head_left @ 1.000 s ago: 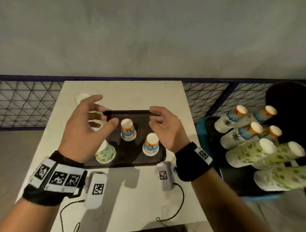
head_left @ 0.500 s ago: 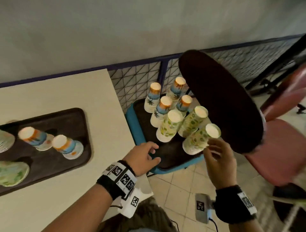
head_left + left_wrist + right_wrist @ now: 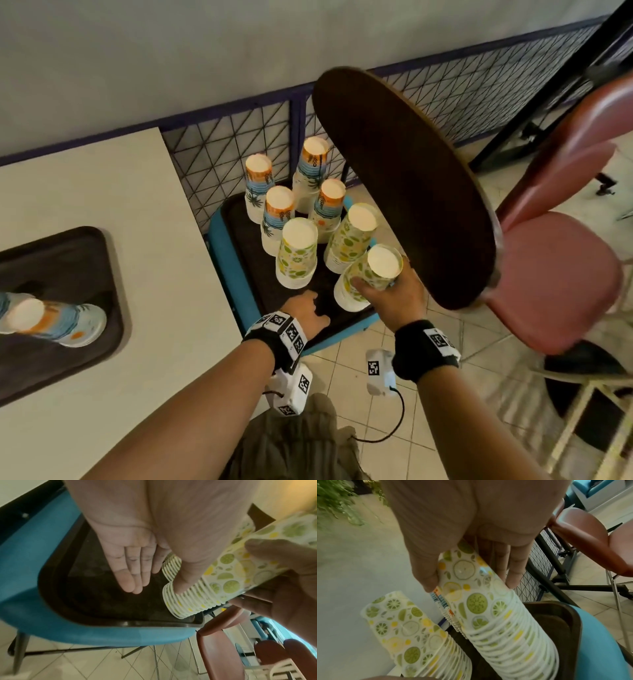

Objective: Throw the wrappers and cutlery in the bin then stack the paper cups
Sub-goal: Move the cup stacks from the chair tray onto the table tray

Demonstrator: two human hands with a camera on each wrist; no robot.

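Note:
On a dark tray (image 3: pixel 255 270) laid on a blue chair (image 3: pixel 227 263) stand several upside-down stacks of paper cups, some with a lemon print (image 3: pixel 296 255) and some with a beach print (image 3: pixel 257 186). My right hand (image 3: pixel 390 296) grips the nearest lemon stack (image 3: pixel 368 274), which leans toward me. The right wrist view shows thumb and fingers wrapped round that stack (image 3: pixel 488 615). My left hand (image 3: pixel 303 310) hovers low over the tray with straight fingers (image 3: pixel 133 574), its thumb against the stack's bottom rims (image 3: pixel 188 596). More beach-print cups (image 3: pixel 51 322) lie on a tray (image 3: pixel 75 274) on the table.
A white table (image 3: pixel 102 192) is at the left. The dark round tabletop (image 3: pixel 404 192) overhangs the chair close to my right hand. A pink chair (image 3: pixel 555 274) stands at the right, a wire fence (image 3: pixel 233 137) behind, and tiled floor (image 3: pixel 346 373) below.
My view swung from the table to the chair. My right hand reached the nearest lemon stack and closed round it. My left hand moved down to the tray beside the stack's base.

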